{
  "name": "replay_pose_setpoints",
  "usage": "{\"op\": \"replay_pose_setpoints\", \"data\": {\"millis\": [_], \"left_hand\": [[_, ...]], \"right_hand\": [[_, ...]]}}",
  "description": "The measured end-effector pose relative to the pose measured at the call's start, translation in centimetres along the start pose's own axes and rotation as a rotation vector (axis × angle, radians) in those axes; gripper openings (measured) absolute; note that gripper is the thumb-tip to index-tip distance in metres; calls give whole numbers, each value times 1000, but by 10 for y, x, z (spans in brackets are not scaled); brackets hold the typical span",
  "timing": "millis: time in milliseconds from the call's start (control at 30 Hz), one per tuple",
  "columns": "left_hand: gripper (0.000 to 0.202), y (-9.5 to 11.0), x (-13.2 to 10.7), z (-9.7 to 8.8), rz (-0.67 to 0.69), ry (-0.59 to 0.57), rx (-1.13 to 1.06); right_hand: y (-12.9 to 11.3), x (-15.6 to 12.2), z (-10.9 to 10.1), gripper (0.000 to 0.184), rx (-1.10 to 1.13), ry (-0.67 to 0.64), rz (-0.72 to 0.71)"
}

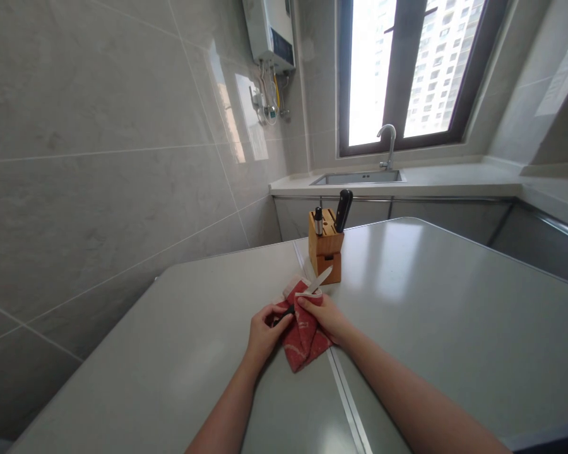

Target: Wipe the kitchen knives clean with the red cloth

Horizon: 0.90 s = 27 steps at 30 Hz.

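Observation:
A kitchen knife (320,280) points up and to the right, its blade bare toward the tip. My left hand (267,329) is closed round the knife's black handle. A red cloth (306,328) with a pale edge is folded around the lower part of the blade and hangs down toward the table. My right hand (328,314) pinches the cloth with the thumb on top; its other fingers are hidden behind the fabric. Just beyond the blade tip stands a wooden knife block (325,243), with a black-handled knife (343,210) and another dark-and-silver handle (318,221) in its top.
The knife block stands on a pale table (208,353), close to its far edge. A metal seam (345,391) runs across the tabletop. Behind are a counter with a sink (360,179) and a faucet (389,145). A water heater (271,34) hangs on the tiled wall.

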<state>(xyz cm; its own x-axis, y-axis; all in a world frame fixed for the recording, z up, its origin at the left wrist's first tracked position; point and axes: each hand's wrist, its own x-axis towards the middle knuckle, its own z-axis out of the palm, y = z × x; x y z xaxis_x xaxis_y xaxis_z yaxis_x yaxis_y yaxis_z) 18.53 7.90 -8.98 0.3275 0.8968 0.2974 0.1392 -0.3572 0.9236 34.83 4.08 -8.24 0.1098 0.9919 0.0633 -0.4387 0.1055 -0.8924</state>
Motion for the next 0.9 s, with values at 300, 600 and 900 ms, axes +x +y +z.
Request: {"op": "replay_pose_setpoints", "data": {"millis": [300,600,900], "left_hand": [[37,1,-1,1,-41,-52,13],[31,2,-1,0,70,-25,117],[26,19,-13,-6,134,258,217]], "right_hand": [[2,2,0,28,50,-5,-8],[3,4,-1,32,102,48,-50],[-1,4,0,32,305,57,-14]]}}
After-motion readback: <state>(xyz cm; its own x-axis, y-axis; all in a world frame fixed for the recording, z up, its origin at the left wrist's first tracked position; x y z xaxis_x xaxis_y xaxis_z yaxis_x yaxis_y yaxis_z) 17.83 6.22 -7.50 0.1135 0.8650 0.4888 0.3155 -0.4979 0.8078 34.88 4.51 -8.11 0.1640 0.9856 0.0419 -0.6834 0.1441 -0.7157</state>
